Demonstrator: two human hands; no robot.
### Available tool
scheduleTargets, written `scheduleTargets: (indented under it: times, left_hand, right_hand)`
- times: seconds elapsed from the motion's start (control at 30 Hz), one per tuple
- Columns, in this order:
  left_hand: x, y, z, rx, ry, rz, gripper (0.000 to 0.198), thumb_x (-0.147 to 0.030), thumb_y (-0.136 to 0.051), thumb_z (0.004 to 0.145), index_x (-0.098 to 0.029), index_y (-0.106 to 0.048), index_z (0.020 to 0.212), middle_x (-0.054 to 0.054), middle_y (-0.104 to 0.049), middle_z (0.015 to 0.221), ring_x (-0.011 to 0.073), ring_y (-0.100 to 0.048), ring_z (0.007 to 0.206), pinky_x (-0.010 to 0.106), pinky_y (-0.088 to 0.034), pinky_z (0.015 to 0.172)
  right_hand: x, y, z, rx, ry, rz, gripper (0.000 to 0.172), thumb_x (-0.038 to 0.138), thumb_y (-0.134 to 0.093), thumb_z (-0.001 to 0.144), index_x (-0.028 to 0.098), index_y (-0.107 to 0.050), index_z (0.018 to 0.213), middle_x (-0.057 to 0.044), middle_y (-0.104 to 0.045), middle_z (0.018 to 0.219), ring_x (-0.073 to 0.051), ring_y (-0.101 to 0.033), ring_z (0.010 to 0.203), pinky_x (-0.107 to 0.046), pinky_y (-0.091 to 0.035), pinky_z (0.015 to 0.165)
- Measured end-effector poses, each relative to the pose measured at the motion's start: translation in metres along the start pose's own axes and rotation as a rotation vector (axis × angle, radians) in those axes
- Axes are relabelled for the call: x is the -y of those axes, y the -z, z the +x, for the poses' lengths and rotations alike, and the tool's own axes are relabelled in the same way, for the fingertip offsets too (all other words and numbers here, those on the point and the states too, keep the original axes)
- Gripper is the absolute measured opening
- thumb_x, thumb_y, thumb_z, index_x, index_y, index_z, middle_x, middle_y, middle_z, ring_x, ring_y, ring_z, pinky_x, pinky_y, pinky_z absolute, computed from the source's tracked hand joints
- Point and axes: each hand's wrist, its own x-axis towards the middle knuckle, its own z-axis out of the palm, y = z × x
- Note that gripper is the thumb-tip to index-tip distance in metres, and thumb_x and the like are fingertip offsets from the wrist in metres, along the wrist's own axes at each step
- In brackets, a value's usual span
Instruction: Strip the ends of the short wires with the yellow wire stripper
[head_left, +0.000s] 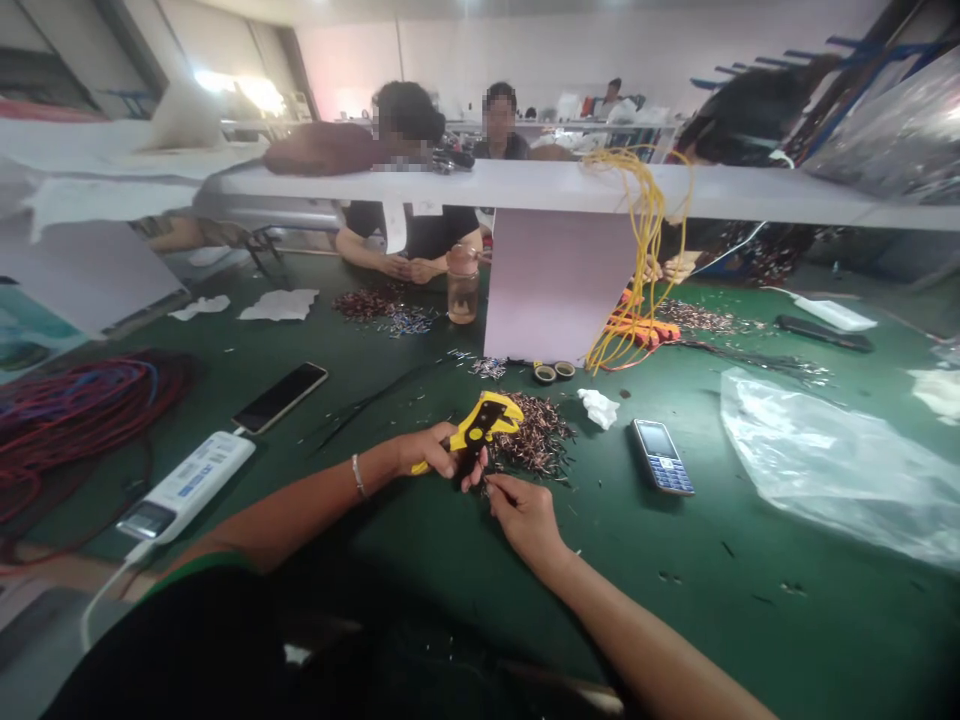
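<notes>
My left hand [439,452] is wrapped round a yellow and black wire stripper [480,428], its jaws pointing up and to the right. Close by on the right, my right hand [525,512] is closed in a pinch with thumb and forefinger together; what sits between the fingertips is too small to make out. Just beyond both hands lies a pile of short brown and dark wire pieces [538,435] on the green table [465,600]. A smaller heap of whitish pieces [489,368] lies behind that pile.
A keypad phone [663,458] and plastic bag [817,460] lie right; a smartphone [281,397], power bank [191,485] and red wire coils [82,430] left. Yellow wires [646,220] hang from the raised shelf [525,185]. A bottle [463,290] stands behind. Other people sit opposite.
</notes>
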Motion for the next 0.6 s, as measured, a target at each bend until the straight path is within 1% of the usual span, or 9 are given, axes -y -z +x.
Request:
scheduleTargets:
  times: [0.1, 0.23, 0.3, 0.37, 0.43, 0.6]
  left_hand:
    - [0.000, -0.001, 0.000, 0.010, -0.022, 0.028, 0.043, -0.011, -0.065, 0.054, -0.009, -0.067, 0.097, 0.012, -0.074, 0.088, 0.0213, -0.066, 0.069, 0.034, -0.052, 0.071]
    - [0.001, 0.002, 0.002, 0.024, -0.058, 0.094, 0.031, -0.012, -0.063, 0.055, -0.010, -0.067, 0.085, 0.012, -0.074, 0.086, 0.0207, -0.066, 0.067, 0.032, -0.051, 0.068]
    - [0.003, 0.004, 0.003, 0.017, -0.076, 0.121, 0.028, -0.012, -0.062, 0.055, -0.010, -0.067, 0.082, 0.012, -0.074, 0.084, 0.0204, -0.067, 0.066, 0.031, -0.051, 0.067]
    - [0.006, 0.006, 0.006, 0.013, -0.092, 0.118, 0.030, -0.013, -0.061, 0.054, -0.009, -0.068, 0.084, 0.012, -0.074, 0.084, 0.0204, -0.067, 0.065, 0.031, -0.051, 0.065]
    - [0.008, 0.008, 0.008, 0.006, -0.103, 0.098, 0.035, -0.012, -0.060, 0.054, -0.009, -0.069, 0.088, 0.013, -0.074, 0.087, 0.0201, -0.067, 0.064, 0.031, -0.051, 0.065]
    - [0.009, 0.008, 0.011, 0.010, -0.079, 0.046, 0.044, -0.009, -0.061, 0.053, -0.008, -0.069, 0.096, 0.013, -0.075, 0.090, 0.0200, -0.067, 0.065, 0.033, -0.052, 0.069]
  right_hand:
    - [-0.003, -0.003, -0.003, -0.010, 0.023, -0.031, 0.031, 0.029, -0.048, 0.088, 0.021, -0.077, 0.089, -0.006, -0.075, 0.069, -0.020, -0.068, 0.059, -0.030, -0.055, 0.063]
    - [-0.007, -0.004, -0.005, -0.052, 0.086, -0.080, 0.031, 0.030, -0.047, 0.089, 0.018, -0.076, 0.092, -0.011, -0.078, 0.082, -0.022, -0.071, 0.067, -0.032, -0.056, 0.068]
    - [-0.008, -0.004, -0.004, -0.065, 0.099, -0.107, 0.031, 0.029, -0.047, 0.089, 0.017, -0.076, 0.093, -0.012, -0.078, 0.085, -0.023, -0.072, 0.070, -0.032, -0.056, 0.070]
    - [-0.008, -0.004, -0.003, -0.072, 0.093, -0.126, 0.032, 0.029, -0.046, 0.090, 0.017, -0.075, 0.093, -0.011, -0.078, 0.081, -0.022, -0.071, 0.067, -0.031, -0.056, 0.068]
    - [-0.009, -0.004, -0.002, -0.071, 0.068, -0.142, 0.032, 0.029, -0.045, 0.090, 0.017, -0.074, 0.093, -0.008, -0.076, 0.073, -0.021, -0.069, 0.061, -0.030, -0.055, 0.063]
    - [-0.014, -0.006, 0.000, -0.091, 0.017, -0.161, 0.030, 0.032, -0.047, 0.089, 0.018, -0.073, 0.089, -0.003, -0.067, 0.057, -0.018, -0.062, 0.050, -0.027, -0.051, 0.055]
